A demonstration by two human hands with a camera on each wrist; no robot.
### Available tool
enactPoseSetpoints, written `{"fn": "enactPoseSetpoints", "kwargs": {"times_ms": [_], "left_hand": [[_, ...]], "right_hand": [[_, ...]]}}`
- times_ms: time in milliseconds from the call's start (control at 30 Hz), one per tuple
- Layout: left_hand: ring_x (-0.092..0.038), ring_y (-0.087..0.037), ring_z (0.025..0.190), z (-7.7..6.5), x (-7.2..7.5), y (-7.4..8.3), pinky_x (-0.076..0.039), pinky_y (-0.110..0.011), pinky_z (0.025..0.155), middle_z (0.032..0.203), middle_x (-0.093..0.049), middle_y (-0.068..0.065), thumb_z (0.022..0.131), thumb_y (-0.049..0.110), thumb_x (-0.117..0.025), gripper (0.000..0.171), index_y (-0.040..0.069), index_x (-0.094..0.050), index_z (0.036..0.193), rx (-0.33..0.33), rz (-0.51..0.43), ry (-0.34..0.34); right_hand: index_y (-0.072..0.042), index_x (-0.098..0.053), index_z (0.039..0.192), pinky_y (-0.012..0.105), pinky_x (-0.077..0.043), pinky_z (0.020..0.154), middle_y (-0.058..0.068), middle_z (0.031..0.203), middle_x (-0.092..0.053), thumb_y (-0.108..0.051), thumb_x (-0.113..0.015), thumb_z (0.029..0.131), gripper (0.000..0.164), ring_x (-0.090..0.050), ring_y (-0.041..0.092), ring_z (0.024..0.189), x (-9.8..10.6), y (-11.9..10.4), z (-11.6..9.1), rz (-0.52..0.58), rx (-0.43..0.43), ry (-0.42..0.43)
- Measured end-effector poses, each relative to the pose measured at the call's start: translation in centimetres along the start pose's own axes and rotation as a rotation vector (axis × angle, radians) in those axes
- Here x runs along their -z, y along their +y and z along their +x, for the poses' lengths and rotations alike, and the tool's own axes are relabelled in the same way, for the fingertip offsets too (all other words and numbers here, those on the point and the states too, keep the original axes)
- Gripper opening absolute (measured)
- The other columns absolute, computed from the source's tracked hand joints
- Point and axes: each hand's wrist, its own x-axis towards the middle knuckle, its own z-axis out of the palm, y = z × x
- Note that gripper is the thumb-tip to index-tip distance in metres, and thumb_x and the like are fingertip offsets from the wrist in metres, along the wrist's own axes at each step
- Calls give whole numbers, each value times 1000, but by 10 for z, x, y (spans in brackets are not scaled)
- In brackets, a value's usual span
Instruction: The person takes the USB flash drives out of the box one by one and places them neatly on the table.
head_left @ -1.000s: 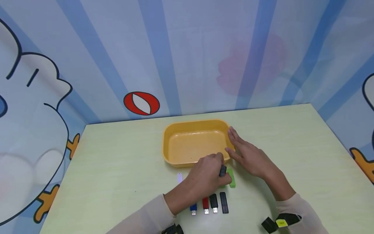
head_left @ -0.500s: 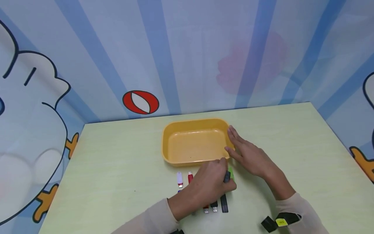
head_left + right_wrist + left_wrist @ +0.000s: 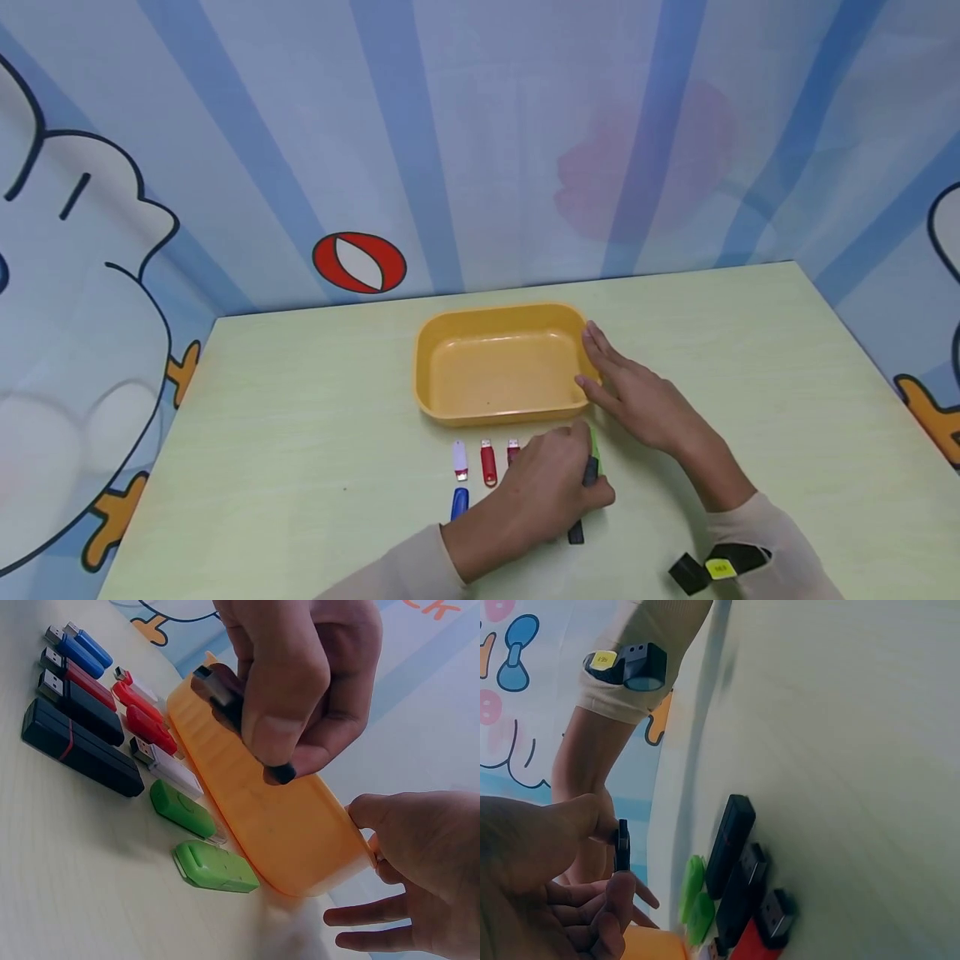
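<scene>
My left hand pinches a black USB stick between thumb and fingers, above the right end of the rows of sticks. In the right wrist view its metal plug shows. My right hand rests against the right end of the yellow tray, fingers straight, thumb at the rim. Just in front of the tray lie two green USB sticks. Beside these are a long black stick and another black stick with its plug bare. In the head view my left hand covers many of the sticks.
A lilac USB stick, a red stick and a blue stick lie left of my left hand. The white stick is near the tray. A cartoon-printed backdrop stands behind the pale tabletop.
My left hand, with the black USB stick, has moved toward me and slightly right, uncovering red sticks behind it. My right hand stays at the tray's end.
</scene>
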Motion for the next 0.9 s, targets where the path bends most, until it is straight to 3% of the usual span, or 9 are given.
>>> {"fn": "enactPoseSetpoints", "kwargs": {"times_ms": [233,633,900], "left_hand": [[-47,-4,49,-1,-11,0,-36,-18,42,68,-49,7,88,24,-82,29,9,-57,92,-12,59,50],[-50,-8,56,-4,-24,3,-38,-22,44,70,-52,5,85,28,-85,40,4,-63,107,91,50,55],[-53,-10,57,-5,-32,6,-40,-24,47,72,-57,2,84,30,-85,41,2,-67,108,97,102,98]], "right_hand": [[-10,-15,170,66,-45,113,8,179,-10,-42,-48,113,74,-39,41,155,0,1,1,6,0,-1],[-9,-16,170,66,-44,114,9,179,-11,-43,-48,113,73,-39,42,154,0,0,0,7,9,8],[-8,-17,169,66,-46,112,9,179,-12,-43,-48,113,73,-41,43,153,0,1,0,3,18,11]]}}
